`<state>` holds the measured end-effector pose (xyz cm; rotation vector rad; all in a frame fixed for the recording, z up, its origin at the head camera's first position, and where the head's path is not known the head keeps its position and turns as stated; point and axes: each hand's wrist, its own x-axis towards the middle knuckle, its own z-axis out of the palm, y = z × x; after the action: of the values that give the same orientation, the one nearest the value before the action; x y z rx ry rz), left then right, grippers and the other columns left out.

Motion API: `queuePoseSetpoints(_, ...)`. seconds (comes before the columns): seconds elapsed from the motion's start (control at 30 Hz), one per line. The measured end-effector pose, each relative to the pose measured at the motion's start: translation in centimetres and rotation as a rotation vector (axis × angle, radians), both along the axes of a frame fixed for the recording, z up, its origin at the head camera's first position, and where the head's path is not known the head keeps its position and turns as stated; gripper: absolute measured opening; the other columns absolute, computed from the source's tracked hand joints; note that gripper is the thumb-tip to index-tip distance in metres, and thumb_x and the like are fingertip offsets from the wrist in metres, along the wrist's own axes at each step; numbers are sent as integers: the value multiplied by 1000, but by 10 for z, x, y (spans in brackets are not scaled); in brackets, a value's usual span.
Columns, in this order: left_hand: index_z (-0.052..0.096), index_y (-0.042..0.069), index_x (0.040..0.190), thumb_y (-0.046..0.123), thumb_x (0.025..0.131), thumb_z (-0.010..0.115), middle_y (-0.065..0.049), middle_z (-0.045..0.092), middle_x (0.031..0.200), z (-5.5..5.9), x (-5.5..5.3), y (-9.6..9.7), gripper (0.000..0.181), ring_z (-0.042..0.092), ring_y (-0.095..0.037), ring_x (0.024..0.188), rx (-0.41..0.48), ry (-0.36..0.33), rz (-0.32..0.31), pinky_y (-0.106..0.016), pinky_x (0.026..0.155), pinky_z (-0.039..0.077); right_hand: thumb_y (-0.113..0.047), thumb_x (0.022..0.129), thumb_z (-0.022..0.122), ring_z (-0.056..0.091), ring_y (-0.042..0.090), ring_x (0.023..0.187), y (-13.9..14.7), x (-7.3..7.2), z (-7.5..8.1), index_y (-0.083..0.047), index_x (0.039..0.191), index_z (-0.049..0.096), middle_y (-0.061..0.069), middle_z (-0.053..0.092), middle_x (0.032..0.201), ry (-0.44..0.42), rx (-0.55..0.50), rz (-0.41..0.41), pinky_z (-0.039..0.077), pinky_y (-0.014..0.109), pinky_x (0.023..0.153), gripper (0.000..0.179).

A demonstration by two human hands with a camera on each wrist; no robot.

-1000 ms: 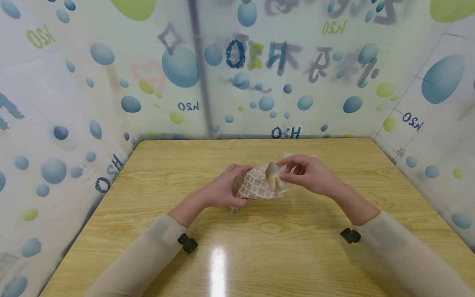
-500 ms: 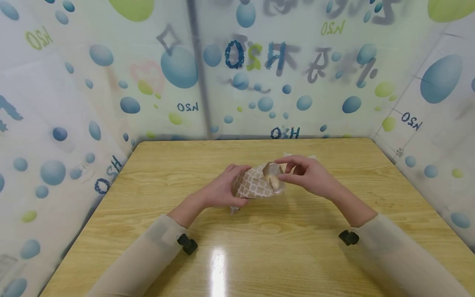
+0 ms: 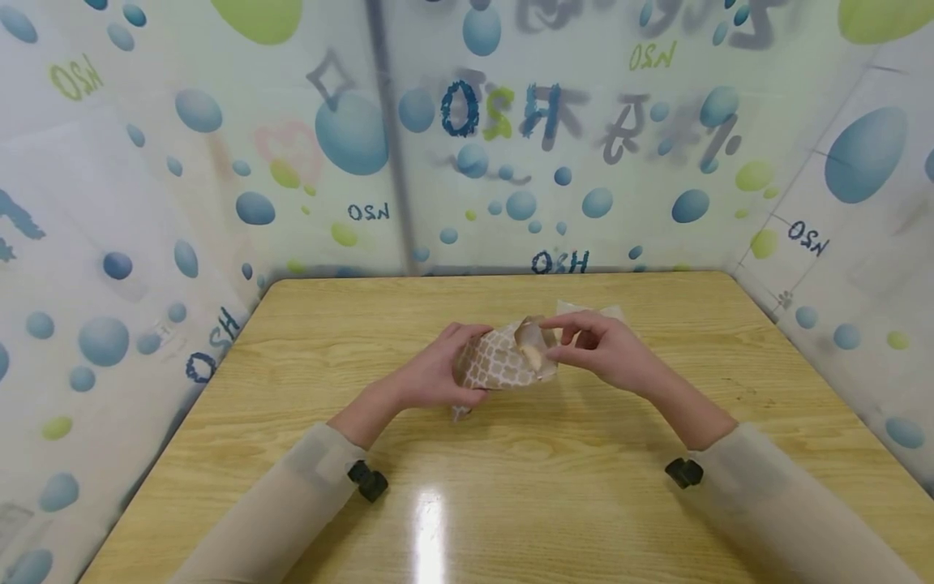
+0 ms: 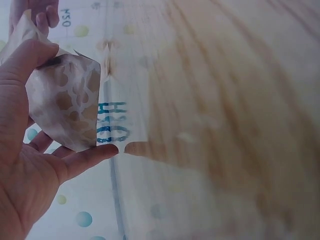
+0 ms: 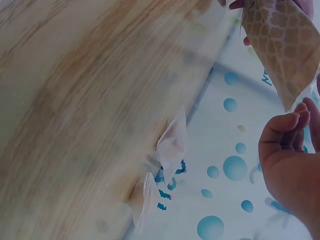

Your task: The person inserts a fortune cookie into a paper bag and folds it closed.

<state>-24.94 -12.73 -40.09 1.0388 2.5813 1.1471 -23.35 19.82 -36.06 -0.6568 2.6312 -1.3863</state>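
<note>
A paper bag (image 3: 503, 361) with a tan-and-white lattice print lies on its side above the table, its mouth turned to the right. My left hand (image 3: 441, 369) grips its closed end, thumb on the near side and fingers over the far side. At the mouth is my right hand (image 3: 606, 345), its thumb and index finger at the rim with the other fingers curled. Something pale (image 3: 533, 355) shows inside the mouth; its kind is unclear. In the right wrist view, the bag's corner touches the right fingertips, which are partly hidden.
Pale folded pieces of thin paper (image 5: 172, 145) lie on the wooden table (image 3: 328, 324) behind the right hand. Printed curtains with blue and green bubbles (image 3: 350, 134) surround the table at the back and sides. Black wrist cameras (image 3: 368, 480) sit on both cuffs.
The bag's mouth has spread wider and its upper rim has risen slightly. The right hand has shifted a little at the rim; the left hand keeps its grip.
</note>
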Motion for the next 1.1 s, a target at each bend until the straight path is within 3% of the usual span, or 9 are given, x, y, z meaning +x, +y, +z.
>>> queuePoseSetpoints(0.77, 40, 17, 167, 24, 85, 94, -14, 49, 147, -1, 2, 0, 99, 50, -29, 132, -14, 12, -2, -58, 115, 49, -22, 102, 81, 50, 16, 73, -12, -1, -7, -15, 142, 74, 9, 56, 102, 3, -3, 20, 46, 28, 60, 41)
queuePoseSetpoints(1.1, 39, 14, 166, 21, 85, 94, -16, 49, 149, 3, 2, -1, 98, 51, -31, 134, -15, 19, -4, -59, 117, 49, -32, 107, 74, 52, 20, 71, 36, -10, -6, -17, 145, 72, 9, 62, 107, -47, -15, -101, 47, 32, 63, 41)
